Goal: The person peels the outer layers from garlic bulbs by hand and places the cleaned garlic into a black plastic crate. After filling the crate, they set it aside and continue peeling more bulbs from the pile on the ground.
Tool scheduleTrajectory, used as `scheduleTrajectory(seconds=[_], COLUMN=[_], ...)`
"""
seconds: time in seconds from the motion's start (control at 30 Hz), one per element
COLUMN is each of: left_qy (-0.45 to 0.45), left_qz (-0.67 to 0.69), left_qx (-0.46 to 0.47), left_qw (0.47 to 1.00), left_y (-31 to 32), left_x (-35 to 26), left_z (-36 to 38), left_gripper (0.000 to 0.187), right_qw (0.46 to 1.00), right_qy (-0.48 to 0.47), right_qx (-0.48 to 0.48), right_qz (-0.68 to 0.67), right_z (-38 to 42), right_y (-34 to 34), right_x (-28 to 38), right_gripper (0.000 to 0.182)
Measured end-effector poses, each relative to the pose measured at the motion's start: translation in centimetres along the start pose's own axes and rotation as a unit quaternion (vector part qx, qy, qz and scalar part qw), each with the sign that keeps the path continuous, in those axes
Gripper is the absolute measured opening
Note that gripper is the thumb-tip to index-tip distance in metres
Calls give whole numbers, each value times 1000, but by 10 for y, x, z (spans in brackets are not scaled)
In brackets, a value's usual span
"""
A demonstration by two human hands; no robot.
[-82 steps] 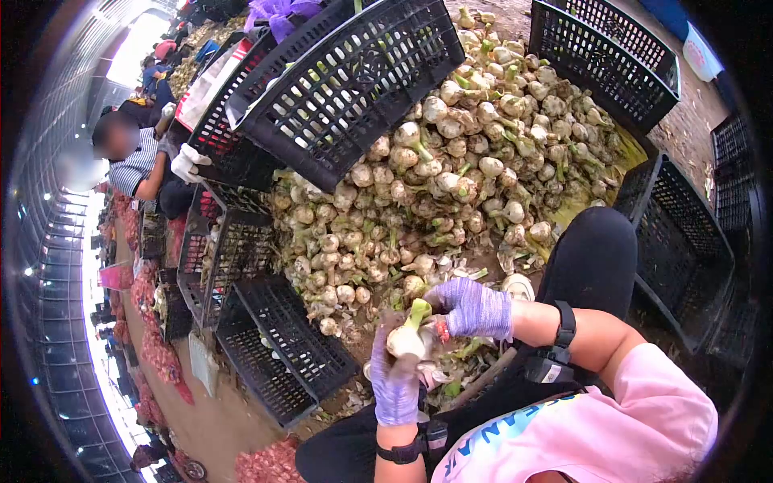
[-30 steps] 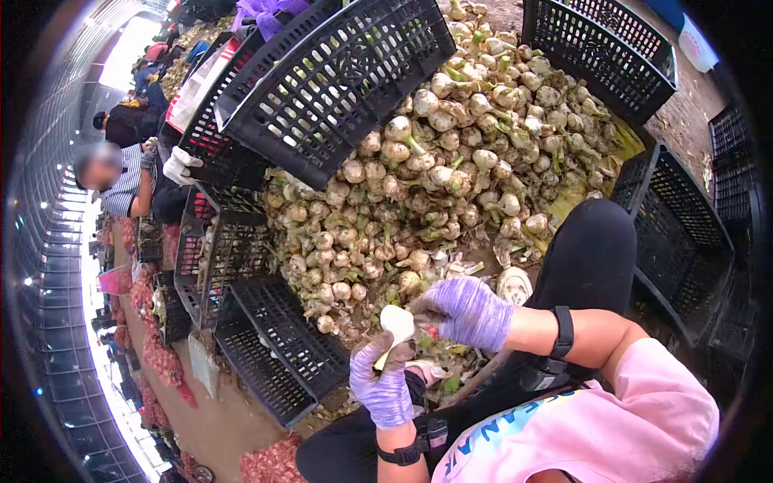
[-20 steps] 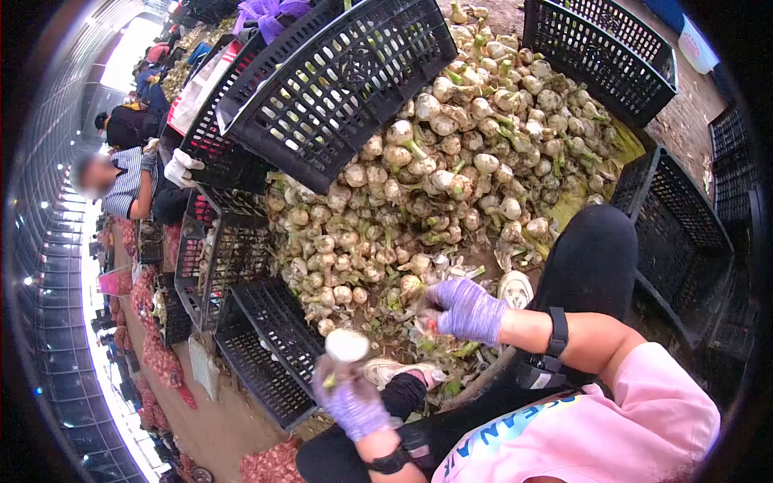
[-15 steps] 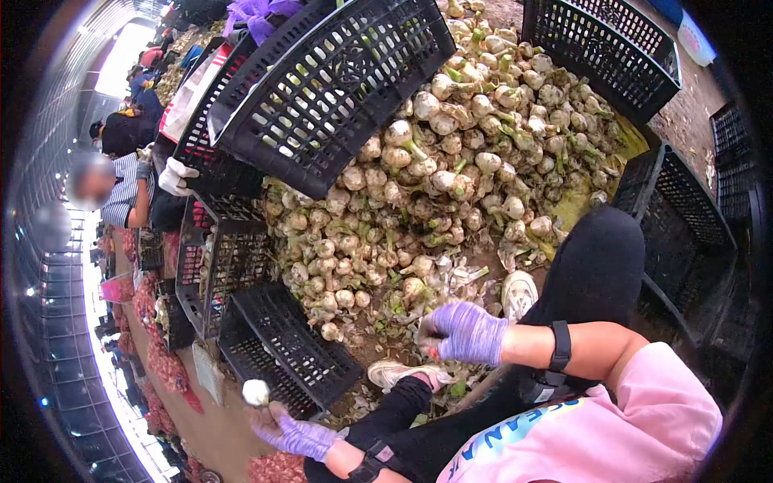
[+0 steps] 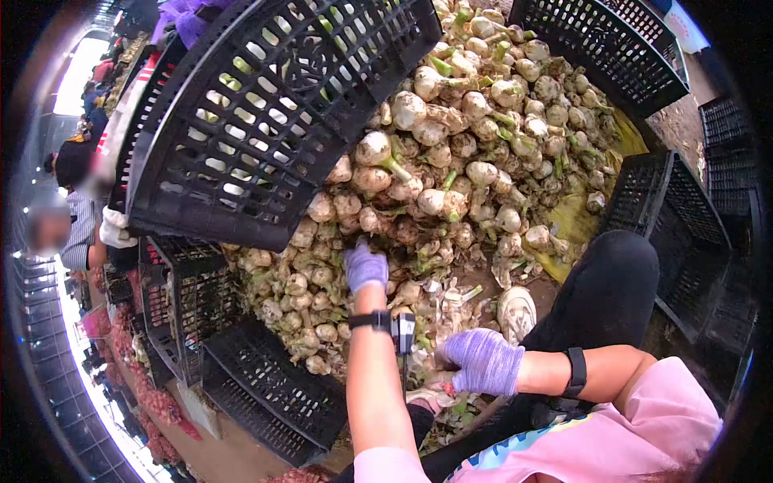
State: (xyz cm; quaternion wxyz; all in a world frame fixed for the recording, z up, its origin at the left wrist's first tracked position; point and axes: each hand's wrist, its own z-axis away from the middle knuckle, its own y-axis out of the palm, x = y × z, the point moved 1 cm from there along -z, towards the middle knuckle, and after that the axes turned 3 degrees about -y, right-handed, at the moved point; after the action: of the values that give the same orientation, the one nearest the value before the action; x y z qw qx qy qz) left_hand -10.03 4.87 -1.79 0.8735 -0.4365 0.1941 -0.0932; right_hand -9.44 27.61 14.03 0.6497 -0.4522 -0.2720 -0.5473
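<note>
Garlic heap [image 5: 432, 201] is touched at 12 o'clock by the nearer left hand [image 5: 366, 268], grip can't be told tbh; right hand [image 5: 483, 361] is curled at its 4 o'clock, contents hidden.

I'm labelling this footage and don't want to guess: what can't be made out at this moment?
All in the head view:
1. What the left hand may be grasping among the garlic bulbs: the hand itself hides it.
2. What the right hand may hold: its curled fingers cover the palm.
3. The large upper-left crate's full contents: its slotted wall hides most.
4. The reddish pile: cut off by the bottom edge.
</note>
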Motion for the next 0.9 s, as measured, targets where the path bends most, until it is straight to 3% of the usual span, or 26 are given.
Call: scheduleTrajectory(seconds=[0.07, 0.13, 0.17, 0.2, 0.23, 0.3, 0.37, 0.43, 0.5, 0.53, 0.57, 0.6, 0.67, 0.77, 0.83, 0.9], left_qy=[33, 49, 66, 75, 74, 61, 49, 99, 133, 171, 200, 213, 229, 286, 318, 315], left_qz=[-164, -145, -126, -81, -84, 233, 314, 360, 558, 500, 505, 511, 517, 423, 336, 410], left_qx=[27, 17, 2, -101, -104, -4, -44, -65, -3, -52, -48, -54, -62, -124, -139, -118], left_qw=[985, 988, 990, 989, 988, 971, 947, 926, 819, 848, 838, 831, 823, 851, 876, 848], left_y=[10, 3, -2, 6, -5, -41, -56, -66, -72, -74, -75, -79, -79, -80, -81, -78], left_x=[-3, 2, 4, 22, 27, 28, 43, 64, 55, 58, 58, 52, 51, 57, 59, 56], left_z=[-17, -12, -5, 1, 18, 67, 117, 163, 214, 232, 249, 267, 291, 310, 317, 326], left_gripper=[47, 50, 53, 53, 53, 52, 52, 59, 71, 80, 85, 84, 82, 76, 72, 72], right_qw=[1000, 998, 999, 997, 997, 971, 969, 951, 950, 956, 959, 914, 912, 893, 883, 898], right_qy=[28, 50, 27, 2, -2, -97, -98, -98, -95, -127, -159, -111, -131, -158, -127, -131], right_qx=[11, 20, -27, -75, -75, -158, -144, -165, -146, -161, -177, -126, -123, -113, -94, -88], right_qz=[9, 18, 2, -15, -17, -149, -176, -243, -258, -208, -156, -369, -370, -407, -442, -411], right_z=[-6, -6, -5, -4, -4, -1, 4, 5, 13, 12, 12, 13, 11, 19, 28, 28], right_y=[-7, -7, -4, -2, 3, 13, 15, 19, 16, 21, 25, 32, 43, 49, 47, 45], right_x=[3, 1, -2, -4, -9, -15, -11, -4, 8, 7, 9, 13, 11, 21, 30, 29], right_gripper=[35, 35, 34, 35, 35, 37, 39, 39, 39, 44, 50, 52, 47, 38, 34, 33])
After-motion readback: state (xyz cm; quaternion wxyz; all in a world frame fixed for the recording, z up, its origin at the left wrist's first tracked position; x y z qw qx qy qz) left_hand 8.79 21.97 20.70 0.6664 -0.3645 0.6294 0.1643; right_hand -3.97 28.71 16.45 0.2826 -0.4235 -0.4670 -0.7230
